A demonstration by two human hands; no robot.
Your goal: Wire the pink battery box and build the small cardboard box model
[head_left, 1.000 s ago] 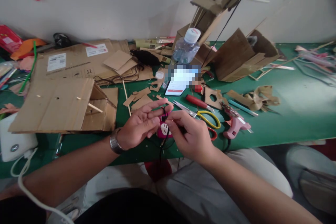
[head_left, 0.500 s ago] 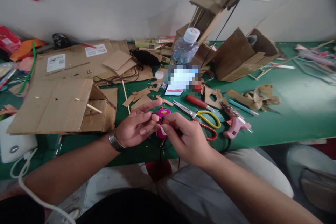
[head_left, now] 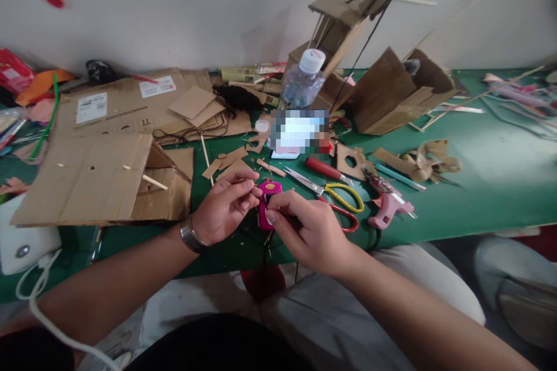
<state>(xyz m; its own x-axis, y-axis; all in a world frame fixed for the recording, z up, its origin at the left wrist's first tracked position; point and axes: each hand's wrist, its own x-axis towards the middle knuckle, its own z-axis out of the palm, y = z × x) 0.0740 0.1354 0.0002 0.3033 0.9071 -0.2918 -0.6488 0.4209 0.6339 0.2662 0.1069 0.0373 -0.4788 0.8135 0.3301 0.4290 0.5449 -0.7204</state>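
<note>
Black string (head_left: 257, 191) shows as a short dark bit at the fingertips of my left hand (head_left: 224, 207), whose thumb and index finger are pinched on it. My right hand (head_left: 307, 225) is closed as well, thumb against index finger, on the same string, most of which its fingers hide. Behind and between the hands lies a magenta power socket block (head_left: 270, 188), partly covered by my right fingers. Just right of it are scissors (head_left: 324, 190) with one yellow and one red handle. A red-handled tool (head_left: 324, 168) lies above them.
A pink glue gun (head_left: 389, 208) lies to the right. A cardboard house (head_left: 82, 179) with a stick through it stands left. Behind are a plastic bottle (head_left: 302, 84), a phone (head_left: 285, 155), a tall cardboard model (head_left: 343, 8) and an open cardboard box (head_left: 387, 93). Cardboard scraps (head_left: 226, 162) lie mid-table.
The string was looped around the spread fingers of my left hand; those fingers have curled in, the loop has come off, and the thumb and index finger now pinch it. My right hand shifted slightly left.
</note>
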